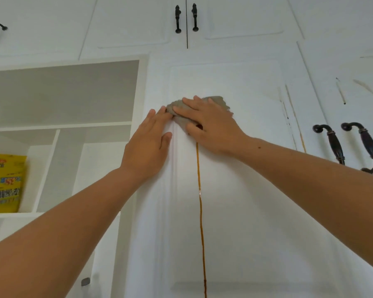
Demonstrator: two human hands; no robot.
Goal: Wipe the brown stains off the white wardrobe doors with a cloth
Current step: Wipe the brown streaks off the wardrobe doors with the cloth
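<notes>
Grey cloth [219, 101] lay flat against the white wardrobe door [246, 211] near the middle of the frame, pressed there by the right hand [211, 125], its fingers straight and spread. The left hand [149, 145] rested flat on the door just beside it, its fingertips touching the cloth's left end. A thin brown streak [200, 211] ran down from under the right hand to the bottom edge. Fainter brown marks [293, 117] showed further right, near two dark handles [336, 145]. A yellow box [4, 183] stood on a shelf at left.
</notes>
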